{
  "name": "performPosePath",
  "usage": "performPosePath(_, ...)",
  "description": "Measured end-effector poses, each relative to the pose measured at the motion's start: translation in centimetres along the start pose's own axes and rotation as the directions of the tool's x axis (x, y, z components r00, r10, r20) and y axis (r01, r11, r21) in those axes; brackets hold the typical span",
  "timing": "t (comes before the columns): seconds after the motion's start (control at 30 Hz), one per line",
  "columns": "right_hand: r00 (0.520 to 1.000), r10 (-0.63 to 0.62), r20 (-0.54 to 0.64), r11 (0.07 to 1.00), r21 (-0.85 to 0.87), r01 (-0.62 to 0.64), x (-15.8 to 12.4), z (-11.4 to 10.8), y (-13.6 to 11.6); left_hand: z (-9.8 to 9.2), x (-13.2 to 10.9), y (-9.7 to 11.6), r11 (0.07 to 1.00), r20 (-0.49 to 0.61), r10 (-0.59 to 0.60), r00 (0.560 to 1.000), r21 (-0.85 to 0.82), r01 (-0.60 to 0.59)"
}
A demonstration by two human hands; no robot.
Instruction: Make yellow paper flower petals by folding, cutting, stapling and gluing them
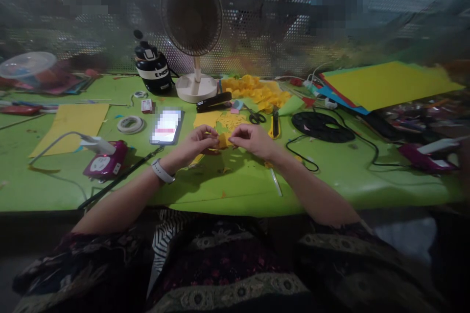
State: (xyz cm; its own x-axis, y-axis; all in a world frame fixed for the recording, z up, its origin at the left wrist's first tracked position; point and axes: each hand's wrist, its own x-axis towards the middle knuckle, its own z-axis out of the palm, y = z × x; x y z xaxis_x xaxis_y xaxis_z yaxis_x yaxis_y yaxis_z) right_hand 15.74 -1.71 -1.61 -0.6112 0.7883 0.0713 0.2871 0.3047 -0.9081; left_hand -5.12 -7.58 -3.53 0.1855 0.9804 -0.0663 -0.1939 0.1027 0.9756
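Observation:
Between my two hands is a small piece of yellow paper, held just above the green table. My left hand, with a watch on its wrist, is closed on the paper's left side. Fingers of my right hand pinch at its right edge. Beyond the hands lie yellow paper scraps, black-handled scissors and a yellow utility knife. A pile of yellow paper pieces sits farther back. A black stapler rests in front of that pile.
A phone, a tape roll and a purple power adapter lie at left. The fan and a dark bottle stand behind. At right are a black disc, cables and stacked coloured sheets.

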Motion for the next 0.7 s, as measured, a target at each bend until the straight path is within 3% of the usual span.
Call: performPosePath(0.7, 1.000, 0.018, -0.011, 0.997, -0.078, -0.019, -0.56, 0.35, -0.53, 0.02, -0.07, -0.04, 0.998, 0.064, 0.017, 0.998, 0.058, -0.021)
